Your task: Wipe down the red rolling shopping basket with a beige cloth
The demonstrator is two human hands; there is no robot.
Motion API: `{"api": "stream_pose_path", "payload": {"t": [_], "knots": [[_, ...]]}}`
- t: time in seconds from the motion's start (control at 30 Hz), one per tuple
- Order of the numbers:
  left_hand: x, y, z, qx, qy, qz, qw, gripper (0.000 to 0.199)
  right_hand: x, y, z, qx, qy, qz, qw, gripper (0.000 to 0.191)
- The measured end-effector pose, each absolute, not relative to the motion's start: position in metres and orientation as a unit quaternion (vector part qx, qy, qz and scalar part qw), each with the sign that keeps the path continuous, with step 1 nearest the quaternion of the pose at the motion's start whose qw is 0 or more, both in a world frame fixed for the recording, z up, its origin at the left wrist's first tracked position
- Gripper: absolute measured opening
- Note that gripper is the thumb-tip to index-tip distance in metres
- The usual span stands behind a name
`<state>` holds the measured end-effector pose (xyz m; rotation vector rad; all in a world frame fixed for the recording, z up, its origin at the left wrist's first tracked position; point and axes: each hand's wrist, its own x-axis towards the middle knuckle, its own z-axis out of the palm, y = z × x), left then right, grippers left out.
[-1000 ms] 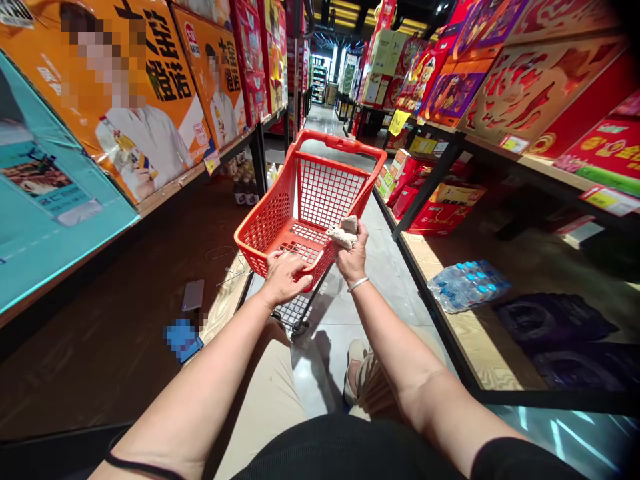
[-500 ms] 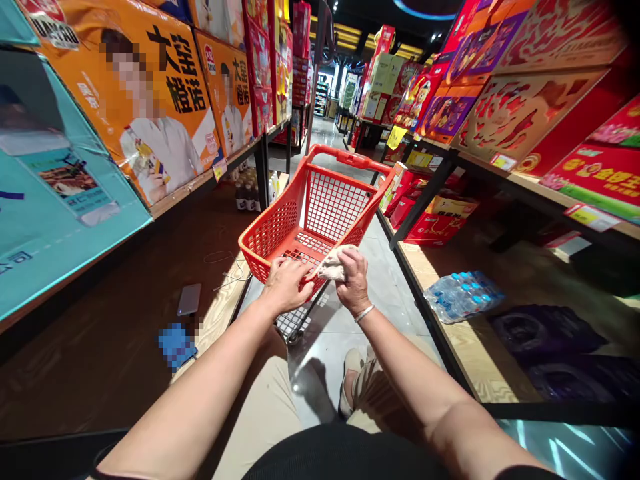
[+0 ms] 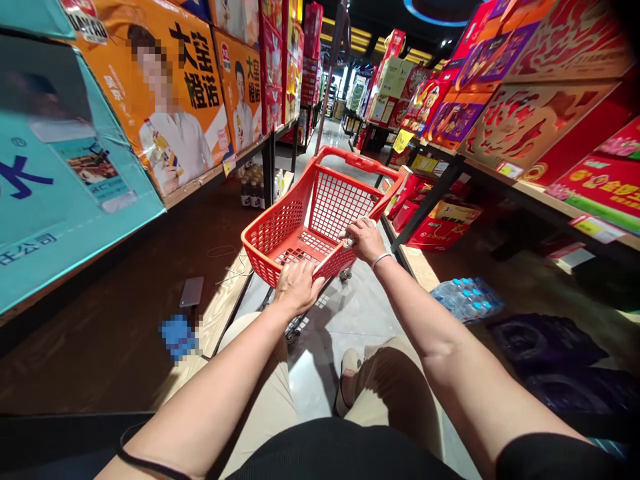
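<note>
The person's left hand (image 3: 296, 288) hooks its fingers over the near rim of the red cart (image 3: 305, 240), likely to steady it; the cart stands on the grey aisle floor (image 3: 370, 320); the right hand (image 3: 369, 240), farther along the right-hand rim, closes over a pale cloth (image 3: 349, 239), seemingly to press it there; beyond, pale boxes (image 3: 397, 77) stand stacked, probably to save space.
</note>
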<state>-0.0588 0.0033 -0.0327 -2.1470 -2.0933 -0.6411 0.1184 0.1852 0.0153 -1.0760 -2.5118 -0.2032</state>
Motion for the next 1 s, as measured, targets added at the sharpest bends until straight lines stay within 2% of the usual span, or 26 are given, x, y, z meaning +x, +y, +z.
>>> {"api": "stream_pose_path", "payload": {"t": [0.23, 0.37, 0.53, 0.63, 0.8, 1.0], "knots": [[-0.067, 0.011, -0.038, -0.698, -0.681, -0.216, 0.04, 0.03, 0.08, 0.108, -0.006, -0.293, -0.932, -0.113, 0.183, 0.015], [-0.074, 0.015, -0.04, -0.71, -0.673, -0.204, 0.045, 0.037, 0.082, 0.108, -0.003, -0.251, -0.948, -0.1, 0.171, 0.016], [-0.081, 0.015, -0.041, -0.728, -0.649, -0.219, 0.032, 0.038, 0.108, 0.165, 0.025, -0.373, -0.913, -0.094, 0.135, 0.01], [-0.087, 0.015, -0.041, -0.73, -0.641, -0.236, 0.017, 0.039, 0.116, 0.181, 0.03, -0.431, -0.886, -0.111, 0.13, 0.014], [-0.094, 0.02, -0.033, -0.723, -0.65, -0.235, -0.015, 0.036, 0.113, 0.166, 0.012, -0.439, -0.874, -0.114, 0.175, 0.02], [-0.068, 0.026, -0.013, -0.679, -0.707, -0.196, -0.012, 0.053, 0.116, 0.156, -0.008, -0.444, -0.855, -0.064, 0.259, 0.033]]}}
